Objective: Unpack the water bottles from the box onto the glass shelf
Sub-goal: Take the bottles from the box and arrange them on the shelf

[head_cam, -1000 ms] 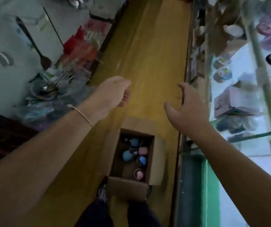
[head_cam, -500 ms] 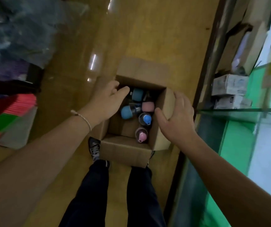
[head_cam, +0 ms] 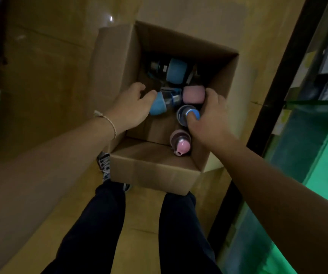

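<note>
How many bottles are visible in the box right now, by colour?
Blue bottles: 3, one gripped by the left hand, one by the right hand
Pink bottles: 2
Total: 5 visible in the box

both arms reach forward and down, forearms bare. the left hand [head_cam: 131, 109], a thin bracelet [head_cam: 110, 123] at its wrist, curls thumb and fingers round a lying blue bottle [head_cam: 158, 104]. the right hand [head_cam: 208, 117] curls over an upright blue-lidded bottle [head_cam: 181, 115], thumb on its lid. legs [head_cam: 92, 234] in dark trousers below.
</note>
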